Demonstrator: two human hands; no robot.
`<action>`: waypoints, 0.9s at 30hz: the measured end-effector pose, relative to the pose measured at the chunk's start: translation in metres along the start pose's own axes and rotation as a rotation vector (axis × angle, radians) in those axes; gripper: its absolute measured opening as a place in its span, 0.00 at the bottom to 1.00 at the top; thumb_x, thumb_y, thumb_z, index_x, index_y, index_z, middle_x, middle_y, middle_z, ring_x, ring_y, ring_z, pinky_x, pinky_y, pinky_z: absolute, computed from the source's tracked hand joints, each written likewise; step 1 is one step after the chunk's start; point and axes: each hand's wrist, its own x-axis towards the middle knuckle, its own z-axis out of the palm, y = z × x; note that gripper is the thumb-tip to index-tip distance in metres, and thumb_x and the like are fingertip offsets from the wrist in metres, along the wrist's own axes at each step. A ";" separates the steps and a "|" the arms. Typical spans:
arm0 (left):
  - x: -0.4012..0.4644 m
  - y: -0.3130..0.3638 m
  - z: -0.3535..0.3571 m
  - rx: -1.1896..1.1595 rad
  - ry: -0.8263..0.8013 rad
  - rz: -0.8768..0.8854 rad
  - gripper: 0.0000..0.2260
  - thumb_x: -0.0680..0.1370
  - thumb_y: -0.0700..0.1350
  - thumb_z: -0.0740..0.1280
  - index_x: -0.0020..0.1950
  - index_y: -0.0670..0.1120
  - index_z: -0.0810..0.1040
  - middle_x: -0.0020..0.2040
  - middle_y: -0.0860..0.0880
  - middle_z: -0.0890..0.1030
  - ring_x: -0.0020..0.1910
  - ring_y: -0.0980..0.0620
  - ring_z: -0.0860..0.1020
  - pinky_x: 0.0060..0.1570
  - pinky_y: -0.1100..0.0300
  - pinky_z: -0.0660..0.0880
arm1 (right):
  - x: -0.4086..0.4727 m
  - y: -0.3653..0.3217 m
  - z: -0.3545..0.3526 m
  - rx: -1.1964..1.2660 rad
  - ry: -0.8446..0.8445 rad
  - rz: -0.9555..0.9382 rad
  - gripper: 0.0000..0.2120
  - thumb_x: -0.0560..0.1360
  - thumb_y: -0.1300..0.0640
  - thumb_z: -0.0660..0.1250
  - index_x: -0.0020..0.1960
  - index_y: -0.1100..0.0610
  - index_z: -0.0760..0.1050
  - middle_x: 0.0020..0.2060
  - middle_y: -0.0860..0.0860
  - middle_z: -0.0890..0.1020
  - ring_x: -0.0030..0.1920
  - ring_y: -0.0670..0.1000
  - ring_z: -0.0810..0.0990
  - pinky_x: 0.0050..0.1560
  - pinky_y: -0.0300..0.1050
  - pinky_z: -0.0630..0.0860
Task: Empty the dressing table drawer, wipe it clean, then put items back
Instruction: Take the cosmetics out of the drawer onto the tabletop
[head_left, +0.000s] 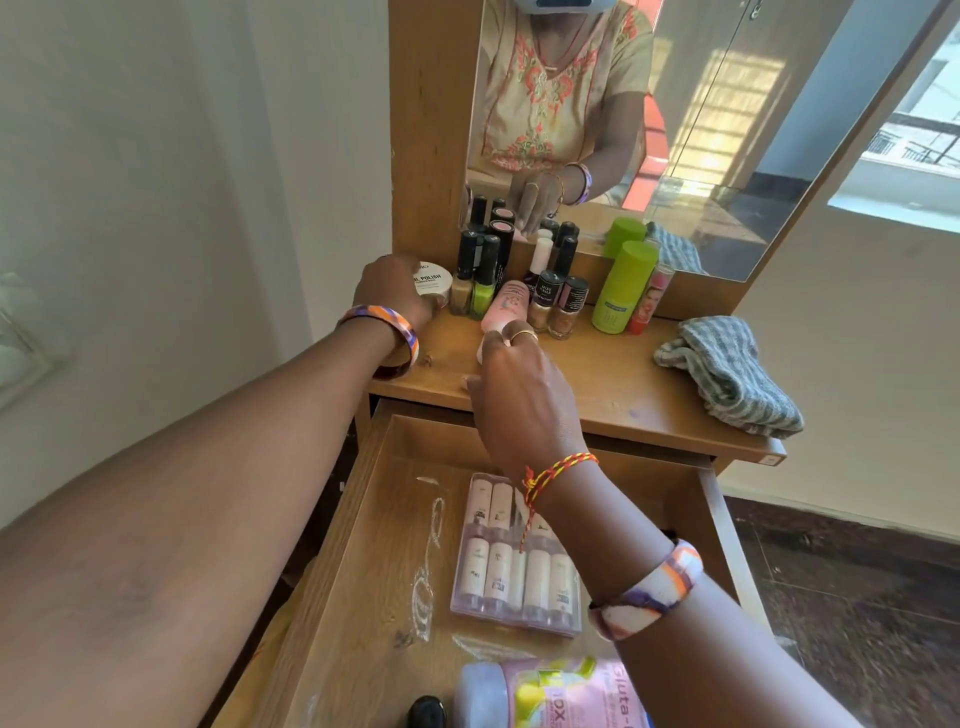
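On the wooden table (613, 384), our left hand (395, 291) grips the white nail-polish-remover jar (434, 283); our right hand (519, 384) grasps the pink tube (506, 304) beside it.

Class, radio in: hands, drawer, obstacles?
Left hand on white jar. Right hand on pink tube. Drawer open, bottles inside. Nothing blocking.

left hand (392, 288): arm outstretched, mid-frame, fingers curled in a grasp
right hand (519, 395): centre frame, palm down, fingertips pinching
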 end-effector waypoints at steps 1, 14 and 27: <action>0.000 0.000 0.000 0.005 -0.004 0.000 0.25 0.77 0.45 0.68 0.71 0.40 0.67 0.70 0.40 0.70 0.68 0.41 0.70 0.65 0.55 0.69 | 0.000 0.000 0.001 0.009 0.006 0.004 0.22 0.77 0.61 0.65 0.69 0.63 0.66 0.65 0.60 0.70 0.59 0.58 0.76 0.52 0.47 0.76; -0.108 0.021 0.000 -0.069 0.018 0.174 0.05 0.76 0.43 0.67 0.48 0.42 0.80 0.48 0.46 0.82 0.45 0.50 0.77 0.41 0.61 0.71 | -0.046 0.034 -0.023 0.285 0.235 0.139 0.06 0.73 0.55 0.67 0.43 0.55 0.81 0.41 0.53 0.83 0.42 0.55 0.80 0.41 0.44 0.75; -0.199 0.007 0.000 0.608 -1.160 0.080 0.16 0.72 0.49 0.73 0.52 0.39 0.79 0.34 0.49 0.81 0.35 0.52 0.80 0.35 0.62 0.77 | -0.113 0.070 0.003 0.282 -0.755 0.221 0.13 0.71 0.56 0.72 0.54 0.57 0.79 0.34 0.51 0.79 0.31 0.47 0.74 0.27 0.35 0.68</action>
